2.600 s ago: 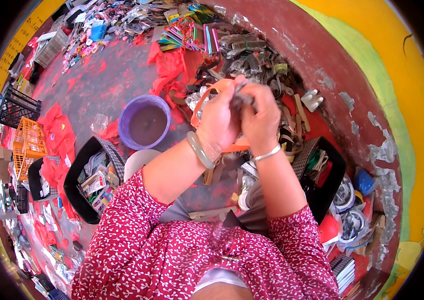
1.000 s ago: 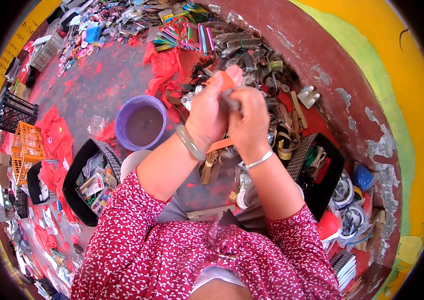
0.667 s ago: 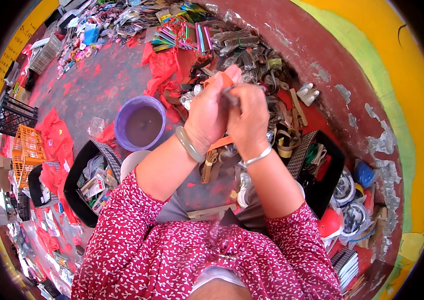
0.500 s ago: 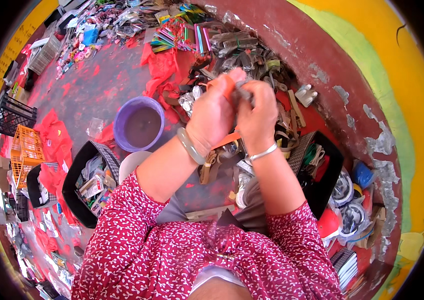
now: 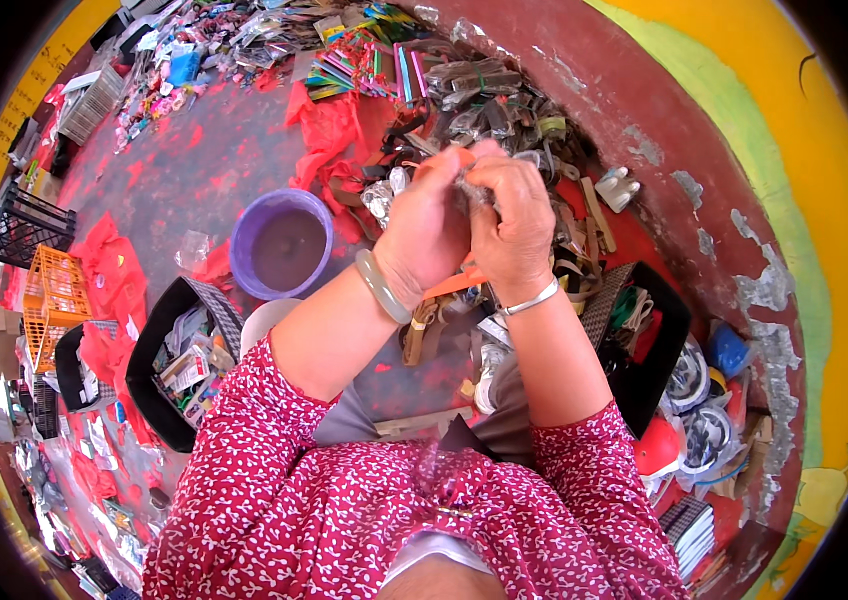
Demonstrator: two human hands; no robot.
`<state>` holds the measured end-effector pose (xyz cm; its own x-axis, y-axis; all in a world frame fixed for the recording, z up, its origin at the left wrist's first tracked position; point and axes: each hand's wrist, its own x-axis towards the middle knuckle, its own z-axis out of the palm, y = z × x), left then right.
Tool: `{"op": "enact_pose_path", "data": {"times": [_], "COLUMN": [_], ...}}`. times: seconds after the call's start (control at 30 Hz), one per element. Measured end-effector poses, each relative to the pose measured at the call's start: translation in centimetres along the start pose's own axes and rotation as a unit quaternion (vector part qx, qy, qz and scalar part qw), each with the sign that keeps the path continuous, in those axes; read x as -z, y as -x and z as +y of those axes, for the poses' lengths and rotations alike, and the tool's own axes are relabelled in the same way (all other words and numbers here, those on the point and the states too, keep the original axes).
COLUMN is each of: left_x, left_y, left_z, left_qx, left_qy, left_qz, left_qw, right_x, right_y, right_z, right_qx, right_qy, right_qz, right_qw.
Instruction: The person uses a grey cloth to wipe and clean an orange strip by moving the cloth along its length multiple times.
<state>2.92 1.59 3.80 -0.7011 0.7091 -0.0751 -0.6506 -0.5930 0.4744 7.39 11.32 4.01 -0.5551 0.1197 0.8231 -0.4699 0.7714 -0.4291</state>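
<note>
Both my hands are raised close together in the middle of the view. My left hand (image 5: 427, 225) is closed round an orange strap (image 5: 456, 281); part of it shows at the fingers and a loose end comes out below between my wrists. My right hand (image 5: 514, 225) has its fingers curled in against the left palm, pinching a small grey, fuzzy-looking wad (image 5: 474, 190) on the strap. The wad is mostly hidden and blurred, so its kind cannot be told. Behind my hands lies a heap of brown and dark straps (image 5: 569, 230).
A purple basin (image 5: 234, 255) of murky water stands left of my hands. Black bins of small goods (image 5: 144, 375) flank me, another bin (image 5: 659, 350) at right. An orange crate (image 5: 49, 300), red plastic sheets (image 5: 109, 265) and bagged goods lie about; a peeling wall (image 5: 684, 140) rises at right.
My right fingers have shifted slightly over the strap, and less of the orange shows at the top. Both hands stay together in nearly the same place.
</note>
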Motion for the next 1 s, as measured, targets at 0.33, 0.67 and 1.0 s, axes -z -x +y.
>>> {"op": "enact_pose_path", "data": {"times": [0.33, 0.67, 1.0], "left_x": [0.4, 0.4, 0.4], "left_y": [-0.6, -0.5, -0.4], "left_z": [0.7, 0.5, -0.1], "left_qx": [-0.034, 0.007, 0.015], "left_qy": [0.003, 0.027, 0.04], "left_qz": [-0.067, -0.03, -0.046], "left_qw": [0.997, 0.999, 0.998], "right_x": [1.0, 1.0, 1.0], "right_y": [0.5, 0.8, 0.8], "right_z": [0.6, 0.0, 0.4], "right_qx": [0.005, -0.005, 0.003], "right_qy": [0.012, -0.009, 0.001], "right_qz": [-0.031, -0.047, -0.04], "right_qw": [0.999, 0.999, 0.999]}}
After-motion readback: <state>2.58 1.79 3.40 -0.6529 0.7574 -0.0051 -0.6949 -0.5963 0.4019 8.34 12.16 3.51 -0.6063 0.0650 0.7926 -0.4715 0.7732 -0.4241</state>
